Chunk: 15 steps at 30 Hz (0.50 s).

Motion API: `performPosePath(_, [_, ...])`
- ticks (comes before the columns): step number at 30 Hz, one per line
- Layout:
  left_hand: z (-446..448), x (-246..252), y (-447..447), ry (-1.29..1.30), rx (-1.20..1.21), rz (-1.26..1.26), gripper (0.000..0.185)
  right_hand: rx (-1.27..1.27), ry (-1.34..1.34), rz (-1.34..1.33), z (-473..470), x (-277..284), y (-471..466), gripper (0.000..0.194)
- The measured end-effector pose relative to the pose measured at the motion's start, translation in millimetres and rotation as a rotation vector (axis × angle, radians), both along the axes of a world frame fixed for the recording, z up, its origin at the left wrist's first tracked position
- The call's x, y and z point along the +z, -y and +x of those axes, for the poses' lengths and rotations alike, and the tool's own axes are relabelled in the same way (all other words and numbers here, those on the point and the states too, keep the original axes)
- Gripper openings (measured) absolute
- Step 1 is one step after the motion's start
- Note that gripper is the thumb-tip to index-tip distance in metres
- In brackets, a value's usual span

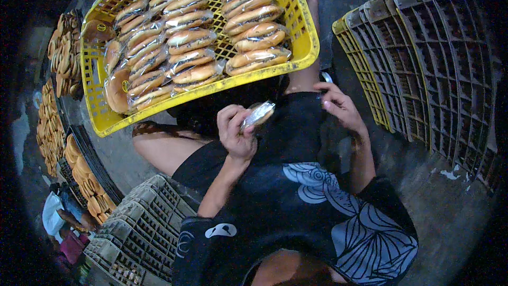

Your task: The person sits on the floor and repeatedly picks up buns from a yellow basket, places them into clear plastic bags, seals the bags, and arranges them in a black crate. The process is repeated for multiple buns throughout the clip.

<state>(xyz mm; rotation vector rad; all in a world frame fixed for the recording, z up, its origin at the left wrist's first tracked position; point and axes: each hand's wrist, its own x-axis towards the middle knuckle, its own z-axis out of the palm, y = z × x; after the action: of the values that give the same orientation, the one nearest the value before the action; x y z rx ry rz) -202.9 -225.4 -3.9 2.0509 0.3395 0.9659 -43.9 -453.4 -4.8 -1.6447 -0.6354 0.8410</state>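
Observation:
My left hand (238, 131) grips a small bread bun in clear plastic wrap (258, 116), tilted up over my lap. My right hand (339, 105) hovers over my thigh to the right, fingers bent, beside a small shiny curved thing (326, 77); whether it touches or holds this cannot be told. In front of both hands stands a yellow plastic crate (313, 53). Rows of filled, plastic-wrapped buns (258, 61) lie in it, with a gap between the rows where the mesh bottom shows. Two buns at its left side bear round yellow labels.
Stacked crates (401, 59) stand at the right, and grey crates (147, 222) at the lower left. Farther left are heaps of unwrapped bread (51, 131), a tray of buns (85, 178) and people (55, 214) beside it. White scraps (450, 174) lie on the floor at the right.

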Motion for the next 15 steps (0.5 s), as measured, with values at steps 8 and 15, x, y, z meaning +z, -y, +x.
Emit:
performPosePath(8, [-1.8,27.1,-14.3,0.162,-0.191,0.175,0.036,0.419,0.085,-0.188,-12.7,95.8,-138.9,0.028])
performPosePath(15, [-6.6,7.9,-6.2,0.127,-0.165,0.005,0.042,0.446,0.108,-0.334,-19.3,15.4,-149.1,0.032])
